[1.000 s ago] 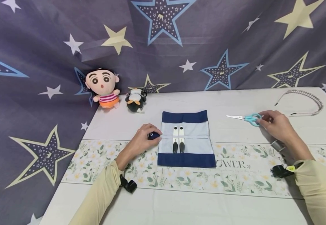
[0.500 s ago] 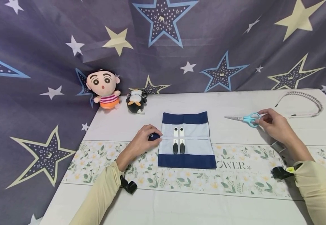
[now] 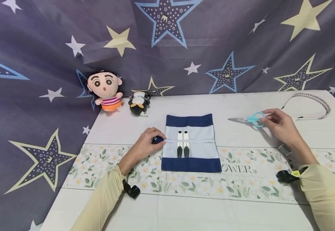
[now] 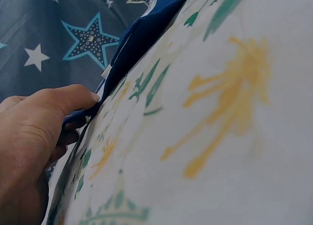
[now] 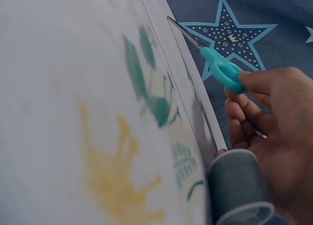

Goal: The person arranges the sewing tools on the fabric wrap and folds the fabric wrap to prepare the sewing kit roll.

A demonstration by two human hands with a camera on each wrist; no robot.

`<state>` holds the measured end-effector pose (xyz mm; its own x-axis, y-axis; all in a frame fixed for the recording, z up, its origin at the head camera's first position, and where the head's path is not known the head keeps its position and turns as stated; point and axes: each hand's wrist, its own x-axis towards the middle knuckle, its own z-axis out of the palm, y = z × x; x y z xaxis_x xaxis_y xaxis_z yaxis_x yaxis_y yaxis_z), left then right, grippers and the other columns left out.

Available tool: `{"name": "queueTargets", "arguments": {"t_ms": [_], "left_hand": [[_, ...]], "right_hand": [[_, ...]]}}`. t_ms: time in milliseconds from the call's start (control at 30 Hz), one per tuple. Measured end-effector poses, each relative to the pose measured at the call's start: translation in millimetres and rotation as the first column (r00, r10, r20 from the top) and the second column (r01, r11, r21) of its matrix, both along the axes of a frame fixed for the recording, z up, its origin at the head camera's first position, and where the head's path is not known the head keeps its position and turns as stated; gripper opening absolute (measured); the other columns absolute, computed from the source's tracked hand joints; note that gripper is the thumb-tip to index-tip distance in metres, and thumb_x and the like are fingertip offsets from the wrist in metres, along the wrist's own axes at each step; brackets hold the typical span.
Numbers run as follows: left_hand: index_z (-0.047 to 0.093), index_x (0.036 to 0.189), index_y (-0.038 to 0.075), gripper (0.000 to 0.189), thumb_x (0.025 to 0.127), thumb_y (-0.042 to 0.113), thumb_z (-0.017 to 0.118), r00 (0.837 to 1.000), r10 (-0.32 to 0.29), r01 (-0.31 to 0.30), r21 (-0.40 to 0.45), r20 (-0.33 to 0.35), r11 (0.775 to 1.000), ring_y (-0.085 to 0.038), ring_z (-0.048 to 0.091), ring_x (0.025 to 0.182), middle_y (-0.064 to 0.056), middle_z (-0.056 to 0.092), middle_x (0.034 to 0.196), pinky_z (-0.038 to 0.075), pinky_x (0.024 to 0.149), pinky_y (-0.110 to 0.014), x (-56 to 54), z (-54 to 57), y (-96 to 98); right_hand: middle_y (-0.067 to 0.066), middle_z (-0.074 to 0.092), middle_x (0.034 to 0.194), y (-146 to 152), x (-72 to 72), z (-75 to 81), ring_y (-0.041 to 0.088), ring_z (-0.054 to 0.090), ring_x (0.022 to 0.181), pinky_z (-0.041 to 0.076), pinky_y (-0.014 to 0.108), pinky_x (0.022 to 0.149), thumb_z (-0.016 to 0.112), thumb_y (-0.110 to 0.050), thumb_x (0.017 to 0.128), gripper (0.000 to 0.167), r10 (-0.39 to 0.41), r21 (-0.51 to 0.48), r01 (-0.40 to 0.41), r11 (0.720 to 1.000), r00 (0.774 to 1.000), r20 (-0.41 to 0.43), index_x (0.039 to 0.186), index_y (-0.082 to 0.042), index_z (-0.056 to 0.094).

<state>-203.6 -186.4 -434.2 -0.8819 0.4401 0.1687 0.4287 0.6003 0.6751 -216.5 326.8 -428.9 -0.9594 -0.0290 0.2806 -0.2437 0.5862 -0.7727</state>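
A navy and pale-blue cloth roll (image 3: pixel 202 133) lies spread flat on the table. Two small tools with silver shafts and black ends (image 3: pixel 186 144) sit side by side under its middle band. My left hand (image 3: pixel 147 142) pinches a navy tab (image 3: pixel 158 139) at the roll's left edge; in the left wrist view the thumb presses on the navy cloth (image 4: pixel 142 39). My right hand (image 3: pixel 280 125) holds scissors (image 3: pixel 254 119) by their turquoise handles, between thumb and fingers. Their closed blades point left toward the roll, and in the right wrist view the scissors (image 5: pixel 222 71) appear raised off the table.
A grey thread spool (image 3: pixel 285 149) stands by my right wrist. Behind that hand lies a beaded headband (image 3: pixel 326 104). A plush doll (image 3: pixel 105 91) and a penguin plush (image 3: pixel 138 103) are at the back left, before a star-patterned curtain (image 3: pixel 179 70).
My right hand has moved a little left with the scissors, which have tilted and come up from the table. The left hand and cloth roll look unchanged.
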Motion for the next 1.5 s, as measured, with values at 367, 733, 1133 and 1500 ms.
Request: {"name": "queueTargets", "arguments": {"t_ms": [367,733,1133,1500], "left_hand": [[0.077,0.108,0.013,0.014,0.095,0.019,0.075,0.999,-0.012,0.013,0.014,-0.036,1.000,-0.025,0.055,0.110,-0.003,0.065,0.114,0.048,0.090,-0.047,-2.4,-0.4,-0.5],[0.076,0.110,0.014,0.016,0.096,0.021,0.074,1.000,-0.001,0.001,-0.001,-0.004,1.000,-0.024,0.054,0.110,-0.002,0.064,0.115,0.049,0.088,-0.045,-0.6,-0.1,-0.2],[0.076,0.110,0.014,0.016,0.096,0.021,0.074,1.000,-0.003,0.003,-0.002,-0.013,1.000,-0.024,0.054,0.111,-0.001,0.064,0.114,0.048,0.089,-0.046,-0.8,-0.9,-0.8],[0.076,0.110,0.014,0.015,0.096,0.020,0.075,1.000,-0.008,0.008,0.001,-0.022,1.000,-0.024,0.054,0.109,-0.001,0.064,0.113,0.048,0.088,-0.045,-1.6,-2.9,-0.7]], "right_hand": [[-0.012,0.066,0.090,-15.2,-5.9,5.5,0.006,0.061,0.079,0.043,0.013,0.071,0.062,-0.010,0.104,0.031,0.013,-0.118,-0.016,0.993,1.000,-0.027,0.131,0.006,0.058],[-0.004,0.070,0.091,-32.4,-14.2,9.5,0.003,0.066,0.082,0.048,0.012,0.080,0.063,-0.003,0.102,0.028,0.110,-0.252,-0.115,0.961,0.993,-0.035,0.129,0.004,0.062],[-0.001,0.071,0.092,-60.2,-23.0,12.3,0.005,0.067,0.086,0.049,0.015,0.084,0.063,-0.001,0.102,0.026,0.172,-0.344,-0.165,0.924,0.985,-0.010,0.128,0.004,0.063],[0.001,0.071,0.092,-88.1,-28.6,14.9,0.012,0.066,0.083,0.048,0.021,0.080,0.064,-0.003,0.102,0.029,0.269,-0.335,-0.247,0.909,0.963,0.018,0.128,0.010,0.061]]}}
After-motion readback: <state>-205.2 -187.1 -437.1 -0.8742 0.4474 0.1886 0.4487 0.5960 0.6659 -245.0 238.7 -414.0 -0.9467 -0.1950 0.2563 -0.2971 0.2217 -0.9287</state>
